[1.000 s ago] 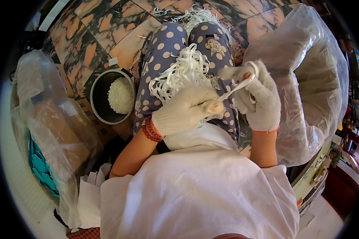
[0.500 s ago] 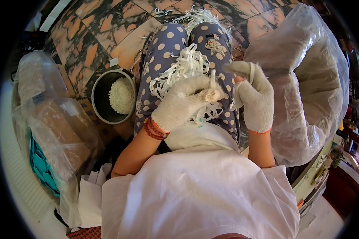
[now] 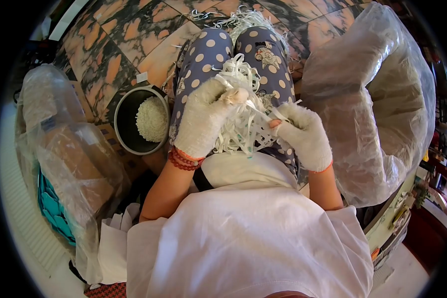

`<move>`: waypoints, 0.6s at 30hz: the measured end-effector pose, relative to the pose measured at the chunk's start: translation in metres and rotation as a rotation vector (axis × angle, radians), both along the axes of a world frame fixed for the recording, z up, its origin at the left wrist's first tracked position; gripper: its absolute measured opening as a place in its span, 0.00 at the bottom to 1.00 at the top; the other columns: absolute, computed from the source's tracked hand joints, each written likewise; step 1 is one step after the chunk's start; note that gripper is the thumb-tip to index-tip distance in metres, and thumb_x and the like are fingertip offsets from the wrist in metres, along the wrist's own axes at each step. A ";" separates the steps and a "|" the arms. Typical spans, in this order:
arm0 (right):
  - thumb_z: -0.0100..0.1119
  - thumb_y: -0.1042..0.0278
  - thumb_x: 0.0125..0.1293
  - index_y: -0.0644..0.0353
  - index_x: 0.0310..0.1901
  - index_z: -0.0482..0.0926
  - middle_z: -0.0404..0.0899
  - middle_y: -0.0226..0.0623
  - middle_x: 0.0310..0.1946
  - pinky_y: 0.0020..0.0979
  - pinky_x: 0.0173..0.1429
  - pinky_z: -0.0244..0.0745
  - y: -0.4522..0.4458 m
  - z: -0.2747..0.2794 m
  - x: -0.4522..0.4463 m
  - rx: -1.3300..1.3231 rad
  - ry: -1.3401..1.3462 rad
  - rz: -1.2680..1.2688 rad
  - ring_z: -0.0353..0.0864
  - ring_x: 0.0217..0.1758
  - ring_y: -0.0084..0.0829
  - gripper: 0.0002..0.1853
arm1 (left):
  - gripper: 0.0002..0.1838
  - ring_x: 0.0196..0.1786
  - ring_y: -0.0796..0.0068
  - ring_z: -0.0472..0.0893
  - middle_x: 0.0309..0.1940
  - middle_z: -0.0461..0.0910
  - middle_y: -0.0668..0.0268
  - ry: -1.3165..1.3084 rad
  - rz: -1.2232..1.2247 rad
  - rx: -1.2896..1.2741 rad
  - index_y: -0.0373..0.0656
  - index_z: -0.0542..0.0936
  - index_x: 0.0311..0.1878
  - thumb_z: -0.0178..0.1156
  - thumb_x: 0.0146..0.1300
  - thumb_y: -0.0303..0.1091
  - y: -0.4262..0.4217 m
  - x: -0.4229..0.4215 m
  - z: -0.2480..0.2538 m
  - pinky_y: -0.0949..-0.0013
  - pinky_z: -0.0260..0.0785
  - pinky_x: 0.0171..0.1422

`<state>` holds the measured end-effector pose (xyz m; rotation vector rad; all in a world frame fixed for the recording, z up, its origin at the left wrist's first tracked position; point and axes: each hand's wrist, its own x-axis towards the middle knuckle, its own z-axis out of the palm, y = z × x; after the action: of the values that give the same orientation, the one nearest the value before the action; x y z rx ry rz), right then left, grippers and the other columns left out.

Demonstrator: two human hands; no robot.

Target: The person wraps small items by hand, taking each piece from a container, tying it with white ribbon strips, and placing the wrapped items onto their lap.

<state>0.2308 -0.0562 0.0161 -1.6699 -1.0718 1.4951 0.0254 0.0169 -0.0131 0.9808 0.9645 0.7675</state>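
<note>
My left hand, in a white knitted glove with red beads at the wrist, pinches a white strip above my lap. The strip runs across to my right hand, gloved too, whose bare thumb tip and fingers are closed on its other end. Beneath and between both hands, a tangled pile of white strips lies on my polka-dot trousers. The gloves hide part of the pile.
A metal pot with white granules stands left of my legs. A large clear plastic bag is open on the right. Another plastic bag with brown and teal contents is at left. More strips lie beyond my knees.
Both hands have come lower or further left over the lap. The right hand, apart from the left half a second ago, now holds the strip stretched between them.
</note>
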 end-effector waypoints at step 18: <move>0.55 0.64 0.77 0.66 0.56 0.76 0.75 0.32 0.34 0.26 0.38 0.72 -0.042 0.043 0.089 1.088 -0.487 -0.571 0.73 0.33 0.24 0.15 | 0.05 0.21 0.88 0.58 0.26 0.62 0.78 -0.425 0.379 -0.172 0.47 0.75 0.47 0.49 0.78 0.31 0.035 -0.086 -0.049 0.81 0.50 0.22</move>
<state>0.3201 -0.0982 0.0591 -1.3178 -1.1757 0.0317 -0.0610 0.0514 -0.0621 0.4584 0.8311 1.1359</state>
